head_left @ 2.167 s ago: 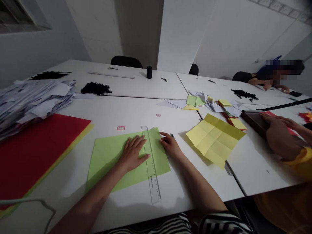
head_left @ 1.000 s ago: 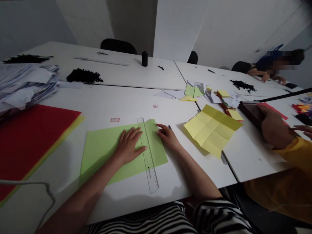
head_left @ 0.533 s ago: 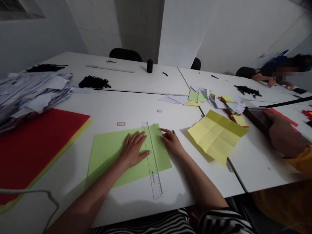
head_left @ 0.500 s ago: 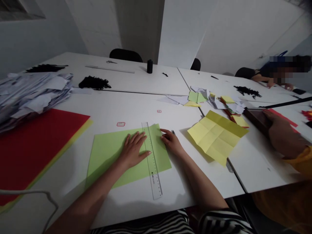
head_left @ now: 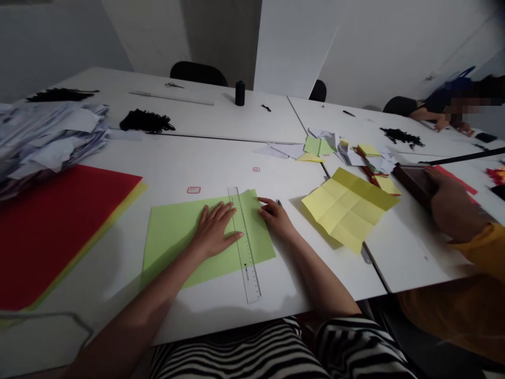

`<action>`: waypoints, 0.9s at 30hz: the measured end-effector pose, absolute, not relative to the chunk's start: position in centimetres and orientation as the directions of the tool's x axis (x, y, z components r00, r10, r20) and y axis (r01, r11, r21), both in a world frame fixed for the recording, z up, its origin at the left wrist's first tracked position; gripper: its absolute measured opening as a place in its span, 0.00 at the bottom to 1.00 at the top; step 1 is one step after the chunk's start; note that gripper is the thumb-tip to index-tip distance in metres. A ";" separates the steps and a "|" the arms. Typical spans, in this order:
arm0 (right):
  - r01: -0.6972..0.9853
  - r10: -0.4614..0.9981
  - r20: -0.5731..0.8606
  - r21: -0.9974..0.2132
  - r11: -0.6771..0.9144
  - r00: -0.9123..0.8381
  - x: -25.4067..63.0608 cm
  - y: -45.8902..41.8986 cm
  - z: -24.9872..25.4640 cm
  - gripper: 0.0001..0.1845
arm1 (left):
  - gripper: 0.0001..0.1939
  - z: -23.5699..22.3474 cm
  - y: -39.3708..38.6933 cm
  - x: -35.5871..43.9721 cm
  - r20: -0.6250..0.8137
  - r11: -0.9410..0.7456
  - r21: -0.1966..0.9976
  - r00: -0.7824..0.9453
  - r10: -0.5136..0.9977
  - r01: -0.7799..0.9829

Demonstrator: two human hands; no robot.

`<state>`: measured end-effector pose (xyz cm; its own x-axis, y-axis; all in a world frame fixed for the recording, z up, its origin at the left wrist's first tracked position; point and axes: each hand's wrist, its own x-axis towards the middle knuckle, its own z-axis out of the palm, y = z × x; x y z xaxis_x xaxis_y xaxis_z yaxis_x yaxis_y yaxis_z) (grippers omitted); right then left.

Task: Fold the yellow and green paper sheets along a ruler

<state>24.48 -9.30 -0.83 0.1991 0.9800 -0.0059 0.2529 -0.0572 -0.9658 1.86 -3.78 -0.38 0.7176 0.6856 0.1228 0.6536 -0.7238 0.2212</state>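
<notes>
So the left hand (head_left: 215, 230) is spread out flat, palm down, on the green sheet (head_left: 173, 231), with its fingers reaching onto the clear ruler (head_left: 246, 263) that lies across the right part of the paper and pokes out past its near edge. The right hand (head_left: 276, 215) is loosely curled at the sheet's right edge, index finger stretched toward the paper; there's a pen tip (head_left: 279, 202) showing just behind it, but can't really tell if it's gripped. All of it's on the white bench (head_left: 221, 158). Over to the right there's a creased yellow sheet (head_left: 347, 208), and off to the left a big red sheet (head_left: 71, 226) sits on yellow paper (head_left: 118, 216), near a messy paper pile (head_left: 51, 142).
</notes>
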 end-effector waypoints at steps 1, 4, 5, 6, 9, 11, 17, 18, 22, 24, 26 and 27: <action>0.252 0.980 -0.010 -0.966 -0.061 0.200 24.5 -9.3 -0.8 0.24 | 0.35 -0.4 -3.7 1.9 0.118 -0.724 0.224 0.719 0.685 0.653; 0.238 0.981 -0.020 -0.969 -0.066 0.194 24.6 -9.3 -0.7 0.25 | 0.37 -0.4 -3.7 1.9 0.105 -0.730 0.222 0.729 0.677 0.646; 0.234 0.982 -0.019 -0.970 -0.064 0.190 24.6 -9.3 -0.7 0.25 | 0.37 -0.4 -3.6 1.9 0.102 -0.732 0.218 0.731 0.675 0.645; 0.230 0.982 -0.015 -0.972 -0.059 0.187 24.6 -9.3 -0.8 0.25 | 0.37 -0.3 -3.6 1.9 0.099 -0.733 0.215 0.732 0.674 0.646; 0.221 0.983 0.009 -0.975 -0.033 0.184 24.7 -9.3 -0.8 0.25 | 0.37 -0.3 -3.7 2.0 0.094 -0.730 0.213 0.730 0.677 0.650; 0.223 0.984 0.019 -0.975 -0.022 0.177 24.7 -9.3 -0.7 0.25 | 0.37 -0.3 -3.7 2.0 0.092 -0.726 0.218 0.727 0.681 0.652; 0.242 0.981 -0.016 -0.968 -0.063 0.192 24.6 -9.3 -0.6 0.25 | 0.38 -0.2 -3.7 1.9 0.092 -0.726 0.218 0.727 0.681 0.652; 0.237 0.981 -0.016 -0.969 -0.063 0.194 24.6 -9.3 -0.7 0.24 | 0.38 -0.2 -3.7 1.9 0.092 -0.725 0.218 0.726 0.681 0.653; 0.219 0.981 0.001 -0.975 -0.042 0.192 24.5 -9.3 -0.9 0.24 | 0.38 -0.3 -3.7 1.8 0.094 -0.722 0.225 0.722 0.685 0.655; 0.214 0.984 -0.002 -0.976 -0.041 0.179 24.5 -9.3 -1.0 0.25 | 0.38 -0.3 -3.7 1.7 0.104 -0.722 0.234 0.722 0.684 0.651; 0.200 0.985 -0.016 -0.979 -0.050 0.169 24.5 -9.3 -0.9 0.26 | 0.38 -0.4 -3.7 1.6 0.114 -0.723 0.242 0.721 0.683 0.647; 0.191 0.985 -0.023 -0.980 -0.055 0.169 24.4 -9.3 -0.9 0.26 | 0.37 -0.5 -3.6 1.6 0.118 -0.724 0.245 0.721 0.683 0.645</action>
